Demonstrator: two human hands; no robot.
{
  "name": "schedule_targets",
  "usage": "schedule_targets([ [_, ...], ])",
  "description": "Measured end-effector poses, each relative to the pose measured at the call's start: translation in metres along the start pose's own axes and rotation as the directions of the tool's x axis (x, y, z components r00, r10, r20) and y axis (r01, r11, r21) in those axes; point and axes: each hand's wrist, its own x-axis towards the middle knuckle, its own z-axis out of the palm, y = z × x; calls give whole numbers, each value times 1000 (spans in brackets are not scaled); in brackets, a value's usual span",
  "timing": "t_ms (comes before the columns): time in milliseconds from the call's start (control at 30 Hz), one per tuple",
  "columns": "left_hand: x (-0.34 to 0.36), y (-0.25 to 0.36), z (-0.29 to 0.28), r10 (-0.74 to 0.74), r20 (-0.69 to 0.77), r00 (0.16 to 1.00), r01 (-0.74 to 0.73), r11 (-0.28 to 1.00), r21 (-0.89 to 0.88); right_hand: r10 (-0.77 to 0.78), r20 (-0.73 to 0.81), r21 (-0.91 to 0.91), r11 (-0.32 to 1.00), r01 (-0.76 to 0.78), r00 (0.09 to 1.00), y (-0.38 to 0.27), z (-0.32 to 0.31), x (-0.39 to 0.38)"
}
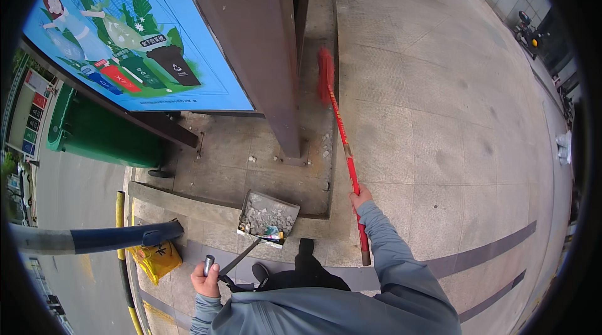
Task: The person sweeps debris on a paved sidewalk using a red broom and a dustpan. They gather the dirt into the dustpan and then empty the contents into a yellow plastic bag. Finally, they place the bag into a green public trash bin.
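Observation:
My right hand [361, 198] grips the long red handle of a broom [348, 166], whose red bristle head [325, 77] rests inside the raised paved edge beside a brown post [251, 34]. Low at center-left, my left hand [205, 282] is closed on a metal handle [209, 265]. A dustpan [268, 216] filled with broken grey rubble and some litter lies at the low ledge, with a dark rod [241, 260] running from it toward my left hand. Small pale fragments [252, 159] are scattered on the paving around the post.
A blue illustrated sign [132, 15] hangs at upper left above a green wheeled bin [103, 128]. A dark blue rail [106, 240], a yellow bag [152, 261] and a striped pole [120, 216] are at lower left. Pavement [433, 134] spans the right, with scooters [528, 33] along its edge.

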Motion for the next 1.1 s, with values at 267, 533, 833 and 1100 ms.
schedule_targets([
  [267,19,10,10,16,-42,999,-13,997,82,-1,-91,-266,964,-23,996,-67,30,212],
  [533,32,5,12,85,-21,996,-81,987,139,105,-301,-517,817,-255,948,28,41,272],
  [833,28,7,13,-5,-7,1000,6,997,78,107,47,-668,743,-49,993,136,-9,-54],
  [1100,34,9,14,12,58,998,-13,1000,19,520,275,-275,848,-452,809,87,-45,-238],
])
